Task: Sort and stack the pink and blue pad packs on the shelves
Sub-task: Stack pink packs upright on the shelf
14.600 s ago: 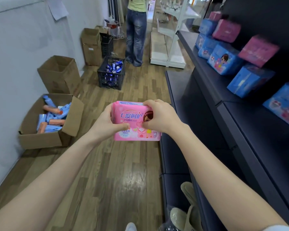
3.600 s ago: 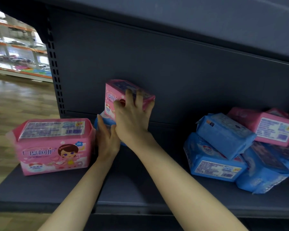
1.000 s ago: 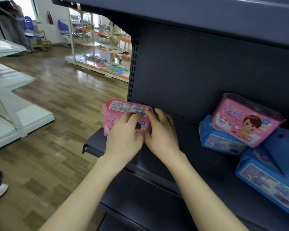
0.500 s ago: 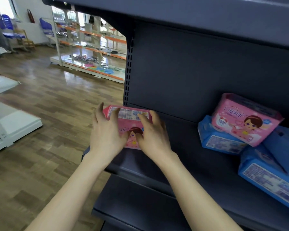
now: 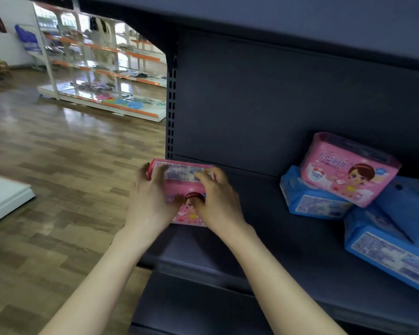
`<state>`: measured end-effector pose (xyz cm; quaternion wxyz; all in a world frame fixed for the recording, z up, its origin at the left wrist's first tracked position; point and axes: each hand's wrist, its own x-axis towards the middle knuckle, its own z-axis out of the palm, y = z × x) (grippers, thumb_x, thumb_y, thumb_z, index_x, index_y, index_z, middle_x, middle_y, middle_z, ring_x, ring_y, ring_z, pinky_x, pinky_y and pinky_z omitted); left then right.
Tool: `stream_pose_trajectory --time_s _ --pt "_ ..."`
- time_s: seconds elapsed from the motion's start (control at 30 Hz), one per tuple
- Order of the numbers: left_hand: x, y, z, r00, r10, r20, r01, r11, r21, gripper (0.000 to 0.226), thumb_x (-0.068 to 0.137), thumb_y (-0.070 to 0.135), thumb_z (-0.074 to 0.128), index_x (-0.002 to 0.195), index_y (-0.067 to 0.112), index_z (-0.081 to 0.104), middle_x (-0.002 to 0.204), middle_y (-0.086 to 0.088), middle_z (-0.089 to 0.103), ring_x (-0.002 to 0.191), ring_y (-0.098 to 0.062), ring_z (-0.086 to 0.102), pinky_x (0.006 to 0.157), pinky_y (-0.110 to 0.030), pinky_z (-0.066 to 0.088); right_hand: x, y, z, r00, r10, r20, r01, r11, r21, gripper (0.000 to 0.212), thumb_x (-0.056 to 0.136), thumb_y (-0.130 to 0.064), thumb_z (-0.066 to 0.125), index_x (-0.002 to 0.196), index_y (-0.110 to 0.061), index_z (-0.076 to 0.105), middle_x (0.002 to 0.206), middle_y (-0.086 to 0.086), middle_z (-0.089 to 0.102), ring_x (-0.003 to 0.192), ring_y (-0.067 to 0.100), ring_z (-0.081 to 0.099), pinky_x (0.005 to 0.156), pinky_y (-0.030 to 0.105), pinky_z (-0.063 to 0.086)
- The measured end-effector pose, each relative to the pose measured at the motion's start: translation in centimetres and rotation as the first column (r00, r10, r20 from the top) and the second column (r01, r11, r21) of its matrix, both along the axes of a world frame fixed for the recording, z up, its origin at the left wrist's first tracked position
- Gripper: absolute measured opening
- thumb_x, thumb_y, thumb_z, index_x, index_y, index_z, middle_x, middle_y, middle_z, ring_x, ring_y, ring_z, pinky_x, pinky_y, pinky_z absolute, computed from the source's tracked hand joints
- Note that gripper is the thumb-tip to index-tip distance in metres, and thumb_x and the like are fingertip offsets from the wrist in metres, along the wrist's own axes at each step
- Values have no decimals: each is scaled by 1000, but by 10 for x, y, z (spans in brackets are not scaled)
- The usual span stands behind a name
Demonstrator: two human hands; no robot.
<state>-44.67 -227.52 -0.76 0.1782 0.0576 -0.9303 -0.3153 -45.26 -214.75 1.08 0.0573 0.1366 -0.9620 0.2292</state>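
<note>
Both forearms enter from the bottom of the frame and converge at ctr. The left hand (image 5: 153,197) and right hand (image 5: 218,201) are each partly closed on one pink pack (image 5: 182,187). L fingers wrap its left end. R fingers curl over its top right corner, w/ the thumb on the front face.

The pack is upright between the two hands, barcode label facing up, at the left end of the dark shelf (image 5: 264,226). Whether its base touches the shelf cannot be told.

At the right of the frame, well apart from the hands, a second pink pack (image 5: 344,170) leans on a blue pack (image 5: 310,199). More blue packs (image 5: 387,255) lie at lower right.

A slotted upright (image 5: 171,105) stands just behind the held pack. Wood floor (image 5: 58,165) and a white shelving unit (image 5: 102,68) occupy the upper left.
</note>
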Motion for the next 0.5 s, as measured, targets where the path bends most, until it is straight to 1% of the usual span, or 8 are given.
stream_pose_trajectory --time_s 0.1,0.2,0.27,0.37,0.5 --pt "-5 6 -3 999 -31 -35 32 999 33 70 71 20 77 134 14 45 143 -16 32 128 -36 37 100 -41 36 -3 1 -5 999 -33 -28 32 999 -40 46 89 -19 60 132 -20 46 143 1 30 125 26 41 100 32 33" --pt "-11 16 -7 996 -77 -51 80 996 49 68 70 16 77 132 13 48 142 -16 33 127 -36 39 100 -40 36 -6 5 -10 996 -81 -38 79 996 -47 50 89 -18 59 136 -23 42 147 1 27 130 26 36 106 33 27" --pt "-16 22 -8 992 -113 -51 115 992 48 66 70 14 77 130 13 50 142 -16 33 126 -37 39 100 -41 35 -8 11 -11 993 -111 -50 109 994 -28 53 90 -19 58 139 -24 39 149 0 24 130 26 34 107 34 26" --pt "-25 32 -7 982 -175 -63 176 984 6 63 70 12 76 128 12 53 139 -15 37 122 -37 42 99 -41 36 -13 23 -14 984 -158 -80 159 987 8 55 90 -18 58 140 -25 38 149 -1 25 128 29 35 105 33 29" --pt "-42 49 0 958 -275 -87 267 960 -88 60 74 14 73 130 10 52 137 -14 41 125 -33 41 102 -36 27 -25 40 -13 971 -209 -113 215 976 40 57 88 -17 59 140 -26 38 147 0 29 126 29 39 101 31 32"
